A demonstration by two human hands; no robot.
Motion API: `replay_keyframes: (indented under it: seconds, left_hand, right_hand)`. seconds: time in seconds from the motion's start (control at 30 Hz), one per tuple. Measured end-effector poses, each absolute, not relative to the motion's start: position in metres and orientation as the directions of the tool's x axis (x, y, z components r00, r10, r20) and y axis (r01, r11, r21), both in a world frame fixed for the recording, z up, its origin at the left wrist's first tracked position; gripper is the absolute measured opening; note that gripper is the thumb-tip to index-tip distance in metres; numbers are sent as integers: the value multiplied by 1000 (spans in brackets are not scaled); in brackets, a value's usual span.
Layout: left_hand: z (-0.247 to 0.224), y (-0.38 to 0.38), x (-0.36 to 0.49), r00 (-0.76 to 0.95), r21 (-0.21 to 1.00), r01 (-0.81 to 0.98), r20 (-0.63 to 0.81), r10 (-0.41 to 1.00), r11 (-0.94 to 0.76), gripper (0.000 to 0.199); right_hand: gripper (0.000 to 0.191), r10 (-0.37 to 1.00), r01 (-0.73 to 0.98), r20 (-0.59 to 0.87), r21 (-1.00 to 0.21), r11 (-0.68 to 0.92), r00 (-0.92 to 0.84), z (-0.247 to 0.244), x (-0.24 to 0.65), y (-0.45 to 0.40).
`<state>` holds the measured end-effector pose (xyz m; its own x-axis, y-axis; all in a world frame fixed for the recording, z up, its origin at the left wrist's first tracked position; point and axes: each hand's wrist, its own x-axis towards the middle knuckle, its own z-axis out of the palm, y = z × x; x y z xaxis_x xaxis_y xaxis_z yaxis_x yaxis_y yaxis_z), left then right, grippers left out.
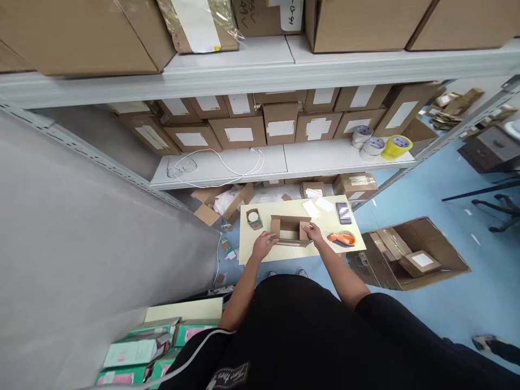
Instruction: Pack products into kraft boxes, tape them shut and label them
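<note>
An open cardboard box (291, 242) stands on the pale yellow table (252, 253), its mouth facing up and its inside looking bare. My left hand (264, 244) grips its left front corner, fingers closed on the cardboard. On the opposite side, my right hand (312, 233) pinches the box's right flap. To the left sits a small green and brown box (254, 219) with a round white top inside. An orange tape dispenser (342, 238) lies to the right of my right hand. White paper slips (311, 209) and a dark patterned packet (343, 213) rest farther back.
A shelf (252, 168) beyond the table carries labelled cartons (244, 130), a white cable (221, 157) and tape rolls (396, 146). At right on the floor, a large carton (447, 249) holds smaller boxes. An open carton (207, 214) stands left. Green boxes (132, 352) fill the lower left.
</note>
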<state>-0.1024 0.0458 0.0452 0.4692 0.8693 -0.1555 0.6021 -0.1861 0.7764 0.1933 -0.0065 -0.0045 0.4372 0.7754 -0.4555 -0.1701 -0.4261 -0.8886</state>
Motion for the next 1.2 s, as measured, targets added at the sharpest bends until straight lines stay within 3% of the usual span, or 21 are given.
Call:
replay_keyframes:
  seconds: [0.1, 0.17, 0.37, 0.53, 0.7, 0.83, 1.03, 1.2]
  left_hand:
    - [49, 54, -97, 471, 711, 665, -164, 867, -227, 32]
    - [51, 55, -92, 442, 684, 695, -164, 882, -221, 30]
    - [55, 58, -81, 318, 621, 778, -251, 914, -100, 33]
    - [53, 70, -73, 230, 589, 807, -368, 901, 34, 88]
    - [48, 96, -67, 411, 612, 769, -257, 875, -182, 114]
    - [34, 107, -73, 565, 671, 661, -150, 811, -337, 95]
    - [4, 76, -80, 471, 747, 603, -51, 881, -280, 39]
    - [0, 69, -76, 397, 781, 605, -132, 908, -151, 33]
  right_hand:
    - [76, 685, -318, -572, -820, -476, 450, 0, 194, -18]
    - [73, 689, -355, -574, -818, -453, 443, 2, 190, -32]
    - [77, 744, -214, -475, -879, -426, 470, -7, 165, -67]
    - [96, 726, -84, -362, -917, -390, 584, -22, 154, -61]
    - [105, 706, 122, -300, -869, -480, 641, -25, 155, -56]
    - [99, 748, 297, -222, -819, -492, 626, -17, 154, -56]
    - [76, 822, 507, -101, -743, -437, 560, -10, 153, -58]
    - [64, 842, 590, -151, -649, -479, 518, -6, 160, -57]
